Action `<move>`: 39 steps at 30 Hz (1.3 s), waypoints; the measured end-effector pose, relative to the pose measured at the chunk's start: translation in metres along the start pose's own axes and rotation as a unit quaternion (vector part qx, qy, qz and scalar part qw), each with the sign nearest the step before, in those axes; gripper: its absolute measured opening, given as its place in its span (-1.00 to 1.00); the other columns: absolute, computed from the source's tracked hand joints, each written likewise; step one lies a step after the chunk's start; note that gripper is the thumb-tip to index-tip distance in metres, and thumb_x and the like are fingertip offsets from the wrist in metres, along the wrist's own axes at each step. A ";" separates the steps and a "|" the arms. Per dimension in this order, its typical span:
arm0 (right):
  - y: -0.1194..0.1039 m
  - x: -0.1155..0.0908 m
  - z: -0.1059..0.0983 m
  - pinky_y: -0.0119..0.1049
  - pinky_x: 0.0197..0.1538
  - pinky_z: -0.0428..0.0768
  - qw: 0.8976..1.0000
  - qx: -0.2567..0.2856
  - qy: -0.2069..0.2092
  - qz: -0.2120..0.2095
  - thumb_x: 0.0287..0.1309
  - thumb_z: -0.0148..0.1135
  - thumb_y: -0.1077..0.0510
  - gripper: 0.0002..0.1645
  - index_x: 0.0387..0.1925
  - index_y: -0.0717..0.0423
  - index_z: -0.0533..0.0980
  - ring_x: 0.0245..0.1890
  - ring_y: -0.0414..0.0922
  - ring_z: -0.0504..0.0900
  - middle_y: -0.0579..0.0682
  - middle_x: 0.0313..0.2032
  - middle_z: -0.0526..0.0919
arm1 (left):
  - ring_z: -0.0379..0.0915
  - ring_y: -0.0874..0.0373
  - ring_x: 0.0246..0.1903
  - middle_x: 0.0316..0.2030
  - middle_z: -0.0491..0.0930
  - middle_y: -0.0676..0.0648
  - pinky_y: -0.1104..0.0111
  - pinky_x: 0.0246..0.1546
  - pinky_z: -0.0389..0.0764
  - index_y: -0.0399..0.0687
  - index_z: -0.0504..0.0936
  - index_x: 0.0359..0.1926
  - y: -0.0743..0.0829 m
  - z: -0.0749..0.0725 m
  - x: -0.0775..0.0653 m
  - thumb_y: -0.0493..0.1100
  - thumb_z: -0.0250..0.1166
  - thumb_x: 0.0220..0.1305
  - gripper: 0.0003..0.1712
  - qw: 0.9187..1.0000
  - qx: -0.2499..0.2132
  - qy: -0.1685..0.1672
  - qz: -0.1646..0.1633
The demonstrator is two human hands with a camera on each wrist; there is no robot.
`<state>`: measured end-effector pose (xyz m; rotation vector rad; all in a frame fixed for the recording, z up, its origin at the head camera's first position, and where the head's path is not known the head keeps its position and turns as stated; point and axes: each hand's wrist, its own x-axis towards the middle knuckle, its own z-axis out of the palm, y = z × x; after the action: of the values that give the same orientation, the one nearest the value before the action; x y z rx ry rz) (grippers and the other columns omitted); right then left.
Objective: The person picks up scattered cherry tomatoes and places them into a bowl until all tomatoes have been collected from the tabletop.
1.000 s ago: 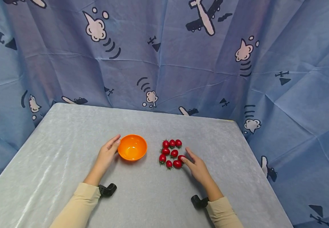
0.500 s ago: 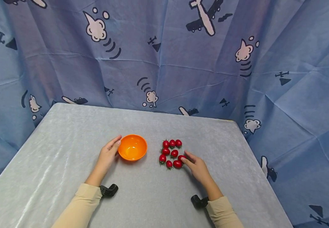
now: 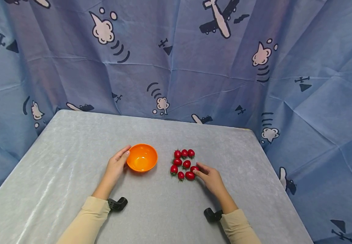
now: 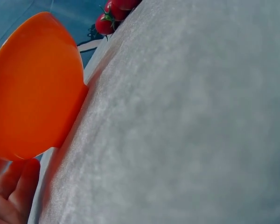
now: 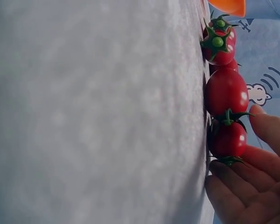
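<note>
An orange bowl (image 3: 142,158) stands left of a group of red cherry tomatoes (image 3: 177,162) with green calyxes. My left hand (image 3: 116,164) lies along the bowl's left side, fingers extended, thumb at the rim. In the left wrist view its fingertips (image 4: 31,169) meet the outer wall of the orange bowl (image 4: 37,88). My right hand (image 3: 210,177) has thumb and fingers around the rightmost cherry tomato (image 3: 195,168). In the right wrist view this tomato (image 5: 227,139) sits between thumb and fingers, near the table, with a larger tomato (image 5: 226,92) beyond it.
Both things rest on a table (image 3: 157,210) under a light grey cloth. A blue curtain (image 3: 139,84) printed with planes and clouds hangs behind the table's far edge. A black wrist camera (image 3: 118,204) is worn on the left wrist, another black camera (image 3: 213,215) on the right.
The right index finger has come down closer round the rightmost tomato. The left hand has shifted slightly right against the bowl. Bowl and tomatoes stay in place.
</note>
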<state>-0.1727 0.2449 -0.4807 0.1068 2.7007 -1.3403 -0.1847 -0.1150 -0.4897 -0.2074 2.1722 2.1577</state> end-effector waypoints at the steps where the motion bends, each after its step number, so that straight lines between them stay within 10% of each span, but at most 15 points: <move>1: 0.000 0.000 0.000 0.05 0.33 0.48 1.000 -0.001 0.001 0.000 0.27 0.32 0.01 -0.36 0.32 0.15 0.46 0.34 0.11 0.46 0.18 0.28 0.53 | 0.26 0.08 0.38 0.45 0.32 -0.08 0.79 -0.02 0.42 -0.09 0.33 0.44 0.000 0.000 0.000 0.00 0.00 0.55 -0.45 1.000 0.001 0.001 0.000; 16: -0.002 0.003 0.001 0.03 0.30 0.52 1.000 -0.009 0.006 -0.011 0.23 0.34 0.14 -0.41 0.27 0.20 0.50 0.31 0.13 0.49 0.21 0.25 0.55 | 0.21 0.06 0.42 0.45 0.31 -0.13 0.82 -0.03 0.39 -0.14 0.34 0.43 -0.005 0.001 0.003 -0.04 0.02 0.55 -0.45 1.000 -0.006 0.005 0.001; 25: -0.001 0.005 0.002 0.00 0.21 0.59 1.000 -0.025 0.010 -0.015 0.18 0.39 0.15 -0.44 0.22 0.17 0.55 0.27 0.12 0.53 0.20 0.21 0.59 | 0.16 0.08 0.46 0.45 0.31 -0.12 0.20 0.46 0.24 -0.15 0.35 0.43 -0.005 0.002 0.002 -0.02 0.01 0.55 -0.45 1.000 0.000 0.006 0.003; 39: -0.003 0.007 0.003 0.06 0.26 0.55 0.998 -0.058 0.019 -0.019 0.15 0.40 0.22 -0.50 0.15 0.14 0.60 0.28 0.16 0.51 0.21 0.18 0.61 | 0.12 0.07 0.48 0.45 0.30 -0.14 0.18 0.51 0.18 -0.17 0.34 0.43 -0.006 0.003 0.002 -0.04 0.02 0.55 -0.45 1.000 -0.021 0.008 0.002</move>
<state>-0.1798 0.2408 -0.4816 0.0701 2.8191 -1.1993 -0.1858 -0.1123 -0.4960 -0.2232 2.1400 2.2123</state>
